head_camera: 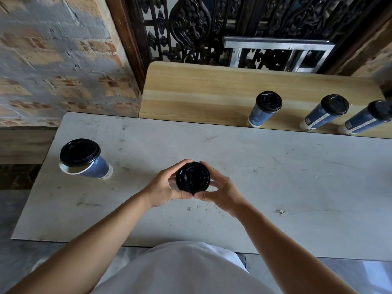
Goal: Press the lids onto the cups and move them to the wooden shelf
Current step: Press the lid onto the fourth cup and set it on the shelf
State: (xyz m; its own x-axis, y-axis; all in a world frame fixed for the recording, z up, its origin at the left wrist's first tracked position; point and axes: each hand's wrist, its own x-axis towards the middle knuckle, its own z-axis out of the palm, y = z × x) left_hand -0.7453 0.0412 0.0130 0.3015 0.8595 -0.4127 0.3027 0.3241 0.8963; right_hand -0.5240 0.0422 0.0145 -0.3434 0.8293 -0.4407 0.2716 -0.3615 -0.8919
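Observation:
A black lid tops a cup in the middle of the grey table; the cup's body is hidden under it. My left hand and my right hand curl round the lid's rim from both sides, thumbs meeting at the near edge. At the table's left stands a blue paper cup with a black lid lying crooked on it, part of the white rim showing. Three lidded blue cups stand on the wooden shelf behind the table, towards its right.
A brick wall rises at the left. Dark carved metalwork and a metal frame stand behind the shelf. The shelf's left half is bare wood. My white shirt fills the bottom of the view.

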